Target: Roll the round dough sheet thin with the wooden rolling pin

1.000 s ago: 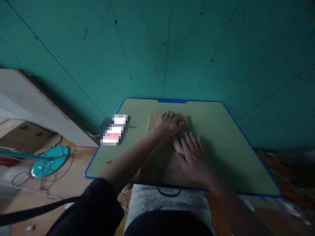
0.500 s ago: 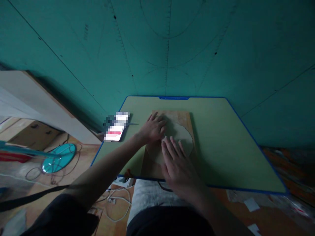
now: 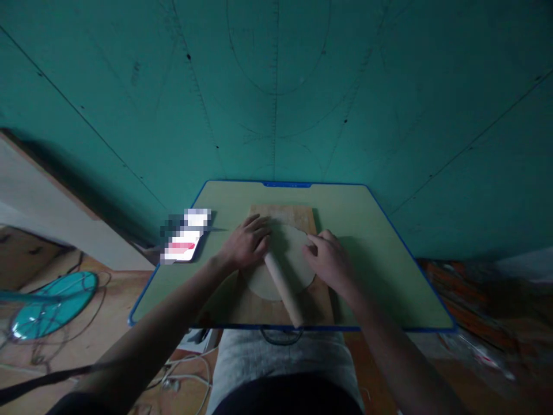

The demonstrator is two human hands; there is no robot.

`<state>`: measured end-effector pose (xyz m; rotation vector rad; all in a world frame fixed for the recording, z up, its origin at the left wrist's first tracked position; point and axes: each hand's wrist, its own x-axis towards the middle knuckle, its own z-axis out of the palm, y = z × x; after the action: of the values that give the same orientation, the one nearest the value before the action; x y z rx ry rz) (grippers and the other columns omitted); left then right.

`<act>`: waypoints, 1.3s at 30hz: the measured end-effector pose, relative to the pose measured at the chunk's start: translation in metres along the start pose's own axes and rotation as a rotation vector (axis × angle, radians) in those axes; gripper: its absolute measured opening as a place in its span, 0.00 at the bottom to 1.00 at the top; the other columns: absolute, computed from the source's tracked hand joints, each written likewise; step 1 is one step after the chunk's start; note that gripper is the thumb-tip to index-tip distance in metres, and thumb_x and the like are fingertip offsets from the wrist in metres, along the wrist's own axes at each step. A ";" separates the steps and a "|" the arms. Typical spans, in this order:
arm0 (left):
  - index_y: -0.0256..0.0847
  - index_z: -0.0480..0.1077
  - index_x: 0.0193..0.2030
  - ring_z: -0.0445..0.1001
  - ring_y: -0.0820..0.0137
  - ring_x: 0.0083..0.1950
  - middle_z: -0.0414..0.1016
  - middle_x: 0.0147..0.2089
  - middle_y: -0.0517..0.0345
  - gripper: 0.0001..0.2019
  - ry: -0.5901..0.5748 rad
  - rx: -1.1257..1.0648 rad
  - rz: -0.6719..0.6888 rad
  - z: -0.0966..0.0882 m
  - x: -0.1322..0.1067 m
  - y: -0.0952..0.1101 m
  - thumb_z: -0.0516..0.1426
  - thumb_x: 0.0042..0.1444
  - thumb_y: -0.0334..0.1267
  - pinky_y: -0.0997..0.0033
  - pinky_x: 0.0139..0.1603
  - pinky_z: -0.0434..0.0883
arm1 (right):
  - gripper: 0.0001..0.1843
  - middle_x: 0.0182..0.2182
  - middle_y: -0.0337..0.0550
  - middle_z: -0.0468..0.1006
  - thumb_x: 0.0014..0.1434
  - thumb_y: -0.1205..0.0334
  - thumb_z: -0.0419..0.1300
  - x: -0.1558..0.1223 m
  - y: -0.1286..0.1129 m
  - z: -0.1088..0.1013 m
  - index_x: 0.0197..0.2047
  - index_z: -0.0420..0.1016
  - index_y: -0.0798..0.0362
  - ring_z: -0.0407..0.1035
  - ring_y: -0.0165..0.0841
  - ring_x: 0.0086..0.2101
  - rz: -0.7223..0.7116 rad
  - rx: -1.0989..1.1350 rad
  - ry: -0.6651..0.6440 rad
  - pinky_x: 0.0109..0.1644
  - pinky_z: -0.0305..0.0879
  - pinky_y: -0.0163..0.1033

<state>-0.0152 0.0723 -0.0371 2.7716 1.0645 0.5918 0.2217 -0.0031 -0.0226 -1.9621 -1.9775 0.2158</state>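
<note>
A flat, round sheet of dough lies on a wooden board. A rolling pin rests slantwise over the dough, its near end reaching the board's front edge. My left hand is closed around the pin's far end, at the dough's left side. At the dough's right edge, my right hand is curled with thumb and index finger at the rim, pinching it. The fingertips there are partly hidden.
The board sits on a small pale table with a blue rim. A phone with a lit screen stands at the table's left. A green wall rises behind. Cables and a turquoise round base are on the floor.
My right hand has moved from lying flat over the dough to its right edge, fingers now curled. More of the rolling pin shows in my left hand. The view has shifted.
</note>
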 end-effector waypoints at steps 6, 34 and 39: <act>0.38 0.75 0.43 0.70 0.56 0.57 0.76 0.52 0.43 0.17 0.050 0.024 0.038 -0.001 0.000 -0.004 0.45 0.68 0.40 0.50 0.59 0.71 | 0.05 0.39 0.45 0.75 0.58 0.63 0.61 0.007 -0.001 0.002 0.39 0.76 0.52 0.72 0.36 0.38 0.083 0.112 0.007 0.40 0.63 0.37; 0.38 0.77 0.42 0.74 0.61 0.48 0.76 0.42 0.47 0.13 -0.113 0.132 -0.062 0.028 0.112 0.043 0.51 0.65 0.35 0.62 0.51 0.70 | 0.22 0.57 0.57 0.72 0.64 0.54 0.55 -0.058 0.034 -0.001 0.58 0.70 0.52 0.67 0.46 0.57 -0.195 0.267 0.110 0.59 0.68 0.55; 0.36 0.77 0.43 0.72 0.56 0.52 0.76 0.46 0.43 0.12 -0.145 0.155 -0.057 0.033 0.131 0.055 0.53 0.61 0.33 0.58 0.53 0.70 | 0.26 0.63 0.61 0.67 0.61 0.54 0.56 -0.071 0.034 0.006 0.60 0.70 0.55 0.61 0.54 0.63 -0.130 0.096 0.107 0.62 0.63 0.63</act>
<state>0.1210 0.1192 -0.0129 2.8500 1.1992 0.3082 0.2507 -0.0712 -0.0494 -1.7418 -1.9794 0.1659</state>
